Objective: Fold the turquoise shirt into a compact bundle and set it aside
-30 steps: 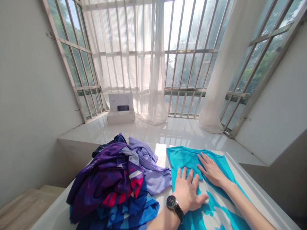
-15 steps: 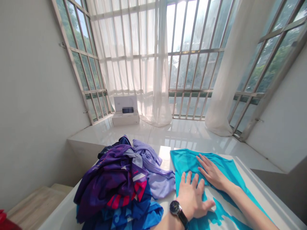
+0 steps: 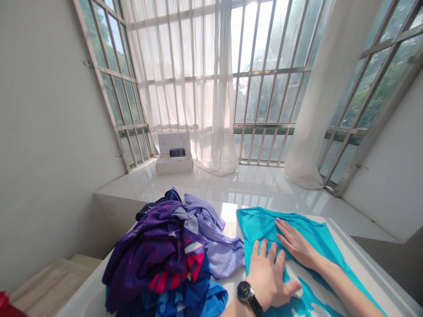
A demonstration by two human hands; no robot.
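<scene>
The left hand (image 3: 269,276) and right hand (image 3: 295,243) lie open, holding nothing, on slick turquoise fabric (image 3: 261,224).

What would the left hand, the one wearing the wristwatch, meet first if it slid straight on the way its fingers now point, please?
The left hand would keep moving over the turquoise garment beneath it, towards the far edge. The right hand lies close beside that line, probably just clear, though depth is hard to judge.
</scene>
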